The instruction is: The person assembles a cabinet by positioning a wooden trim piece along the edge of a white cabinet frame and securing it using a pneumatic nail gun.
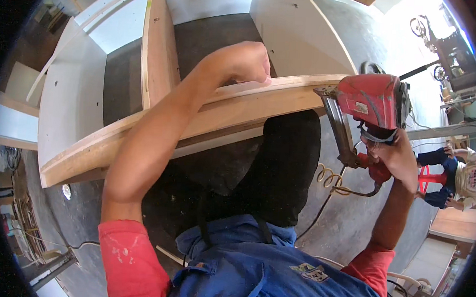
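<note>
My right hand [397, 156] is wrapped around the handle of a red pneumatic nail gun [367, 101]. The gun's nose rests at or very near the right end of a thin wooden strip [304, 81] along the top edge of a curved wooden rail [239, 118]. My left hand [248, 63] is closed at the middle of that strip, thumb and fingers down against it; the fingertips are partly hidden. Rail and strip form the near side of a large open cabinet [306, 37] with white panels, wooden edges and a dark inner panel.
A wooden-edged divider [161, 49] splits the cabinet. From the gun, a coiled yellow air hose [329, 179] runs down to the grey floor [346, 227]. Another person [460, 177] sits at the far right near a red stool [430, 178]. Stacked boards [27, 221] stand at left.
</note>
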The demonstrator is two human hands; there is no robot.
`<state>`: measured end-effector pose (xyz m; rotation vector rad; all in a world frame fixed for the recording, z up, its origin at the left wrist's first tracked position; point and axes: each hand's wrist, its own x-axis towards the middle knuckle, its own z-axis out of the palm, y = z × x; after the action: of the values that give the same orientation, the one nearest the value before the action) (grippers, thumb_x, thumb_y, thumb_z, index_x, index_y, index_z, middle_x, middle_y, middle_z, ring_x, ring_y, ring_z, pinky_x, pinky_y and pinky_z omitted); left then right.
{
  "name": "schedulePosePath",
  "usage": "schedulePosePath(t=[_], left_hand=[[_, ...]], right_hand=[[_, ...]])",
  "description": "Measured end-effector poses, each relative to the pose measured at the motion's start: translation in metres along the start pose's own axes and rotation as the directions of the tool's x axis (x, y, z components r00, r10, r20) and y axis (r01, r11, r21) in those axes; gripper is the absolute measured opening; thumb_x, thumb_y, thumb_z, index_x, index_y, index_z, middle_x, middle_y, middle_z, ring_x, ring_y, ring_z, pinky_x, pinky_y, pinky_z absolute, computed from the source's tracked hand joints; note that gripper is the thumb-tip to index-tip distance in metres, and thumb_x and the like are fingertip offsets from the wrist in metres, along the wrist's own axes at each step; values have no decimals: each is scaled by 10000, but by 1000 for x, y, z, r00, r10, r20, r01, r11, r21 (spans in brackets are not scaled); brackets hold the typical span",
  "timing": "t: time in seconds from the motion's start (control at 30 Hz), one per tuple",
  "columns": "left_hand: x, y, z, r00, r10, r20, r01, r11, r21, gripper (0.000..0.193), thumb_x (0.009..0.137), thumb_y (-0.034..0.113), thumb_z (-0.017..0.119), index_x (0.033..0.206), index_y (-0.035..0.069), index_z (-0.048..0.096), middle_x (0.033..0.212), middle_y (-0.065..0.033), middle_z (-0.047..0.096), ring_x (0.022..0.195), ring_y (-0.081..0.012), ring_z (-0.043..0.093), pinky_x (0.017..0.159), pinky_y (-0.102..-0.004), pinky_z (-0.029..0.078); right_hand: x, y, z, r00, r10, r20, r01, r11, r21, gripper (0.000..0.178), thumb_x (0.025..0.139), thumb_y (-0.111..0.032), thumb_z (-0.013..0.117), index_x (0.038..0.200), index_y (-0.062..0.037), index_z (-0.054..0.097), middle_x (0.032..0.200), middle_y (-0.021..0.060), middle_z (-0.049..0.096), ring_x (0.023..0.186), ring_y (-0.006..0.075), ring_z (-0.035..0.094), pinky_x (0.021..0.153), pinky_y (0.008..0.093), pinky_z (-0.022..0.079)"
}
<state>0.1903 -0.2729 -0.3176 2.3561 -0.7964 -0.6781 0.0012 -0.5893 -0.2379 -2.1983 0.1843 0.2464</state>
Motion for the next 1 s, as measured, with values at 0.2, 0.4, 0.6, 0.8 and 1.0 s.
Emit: schedulePosePath(t=[0.2,0.4,0.6,0.8,1.0], left_hand=[[1,-7,5,996,67,-56,-63,996,70,295,847,212,762,1036,-14,777,922,-189,765,832,-272,714,777,-410,546],[1,-17,15,988,94,-119,-100,994,-48,277,852,193,740,1037,-9,776,925,-186,766,841,-285,719,777,-413,553],[7,-21,19,972,198,-123,-171,964,203,194,816,157,706,896,-8,770,929,-210,753,841,-347,724,752,-433,577],[-2,-8,29,954,89,-287,-74,995,61,154,798,79,645,828,-26,753,876,-247,725,867,-404,720,760,-465,584],[-4,-10,28,959,58,-278,-58,998,10,161,792,94,666,860,-20,758,935,-235,731,903,-399,714,810,-472,575]], right_hand=[[21,-37,12,986,9,169,-16,999,43,268,807,0,701,1066,20,635,806,21,652,589,67,550,498,237,417],[54,-57,11,957,-38,287,40,999,-3,214,802,-22,655,1007,36,656,712,18,623,536,77,544,480,245,435],[75,-81,19,932,1,363,44,992,-116,128,835,-109,684,871,3,634,637,-8,560,520,66,499,485,260,397],[84,-89,21,928,17,372,49,985,-167,170,821,-115,713,909,6,634,637,-12,559,518,69,505,474,257,393],[88,-83,22,953,27,301,17,990,-143,197,801,-88,723,940,22,638,635,-8,568,501,76,509,471,265,420]])
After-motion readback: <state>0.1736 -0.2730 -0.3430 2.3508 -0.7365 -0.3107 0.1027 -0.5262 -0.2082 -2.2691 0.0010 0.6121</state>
